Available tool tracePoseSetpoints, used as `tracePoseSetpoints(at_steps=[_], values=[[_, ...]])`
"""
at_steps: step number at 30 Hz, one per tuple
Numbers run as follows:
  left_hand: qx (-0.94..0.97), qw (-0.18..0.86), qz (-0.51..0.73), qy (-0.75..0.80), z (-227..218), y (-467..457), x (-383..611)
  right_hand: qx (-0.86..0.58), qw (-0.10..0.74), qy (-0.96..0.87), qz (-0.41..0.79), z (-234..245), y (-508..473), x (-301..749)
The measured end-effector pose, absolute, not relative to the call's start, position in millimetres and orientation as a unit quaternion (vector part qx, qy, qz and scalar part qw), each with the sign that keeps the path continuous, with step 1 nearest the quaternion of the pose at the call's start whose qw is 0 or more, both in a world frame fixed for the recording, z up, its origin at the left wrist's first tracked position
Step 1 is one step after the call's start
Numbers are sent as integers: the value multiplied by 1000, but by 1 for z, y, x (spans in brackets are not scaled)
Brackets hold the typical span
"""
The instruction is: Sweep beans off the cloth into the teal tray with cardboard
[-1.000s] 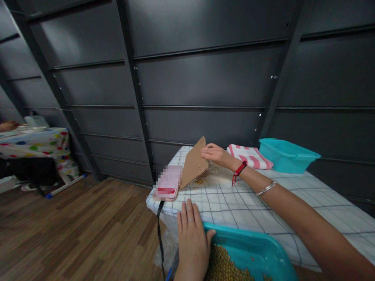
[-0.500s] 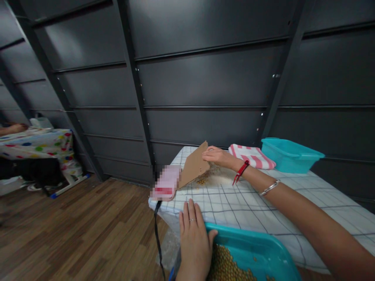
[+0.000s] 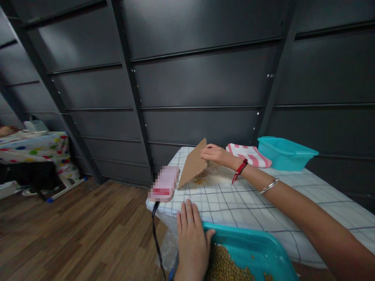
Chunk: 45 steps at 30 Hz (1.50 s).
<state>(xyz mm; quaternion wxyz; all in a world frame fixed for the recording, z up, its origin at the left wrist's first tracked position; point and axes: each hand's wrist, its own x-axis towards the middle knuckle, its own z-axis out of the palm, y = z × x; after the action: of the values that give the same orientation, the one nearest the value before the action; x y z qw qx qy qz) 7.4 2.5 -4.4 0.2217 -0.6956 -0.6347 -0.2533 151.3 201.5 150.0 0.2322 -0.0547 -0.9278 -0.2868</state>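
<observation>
My right hand (image 3: 215, 154) pinches the upper right edge of a brown cardboard piece (image 3: 191, 164), which stands tilted on the tablecloth. At the foot of the cardboard lies a small heap of yellowish round beans (image 3: 200, 179), with some pale debris behind it under my hand. My left hand (image 3: 191, 238) lies flat over the left side of a turquoise tub (image 3: 243, 232), fingers stretched forward onto the cloth edge and thumb over the tub's rim. Many similar beans (image 3: 227, 265) fill the left part of this tub; its near side is cut off by the frame.
A pink phone-like object (image 3: 164, 181), partly pixelated, lies at the table's left corner, a black cord (image 3: 155, 234) hanging below it. Behind my right arm are a pink-striped towel (image 3: 249, 154) and a second turquoise tub (image 3: 288, 154). Another table (image 3: 38, 142) stands far left, with part of a person's arm.
The cardboard now stands a little steeper, my right hand still pinching its edge. My left hand keeps its place on the tub. The whole view has shifted slightly.
</observation>
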Motion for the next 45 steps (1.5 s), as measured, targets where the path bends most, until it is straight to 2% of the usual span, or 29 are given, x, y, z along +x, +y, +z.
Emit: tracePoseSetpoints(at_steps=[13, 21, 32, 38, 45], values=[[-686, 260, -256, -630, -9, 5, 10, -56, 158, -948, -269, 162, 183, 198], [-691, 233, -263, -632, -11, 6, 9, -61, 122, -948, -286, 177, 175, 220], [-693, 259, -248, -626, -7, 4, 8, -196, 161, -888, -382, 188, 177, 236], [-700, 261, -243, -619, -4, 3, 7, -241, 127, -862, -428, 178, 161, 206], [-692, 281, -241, -619, -3, 3, 8, -228, 85, -855, -459, 163, 136, 174]])
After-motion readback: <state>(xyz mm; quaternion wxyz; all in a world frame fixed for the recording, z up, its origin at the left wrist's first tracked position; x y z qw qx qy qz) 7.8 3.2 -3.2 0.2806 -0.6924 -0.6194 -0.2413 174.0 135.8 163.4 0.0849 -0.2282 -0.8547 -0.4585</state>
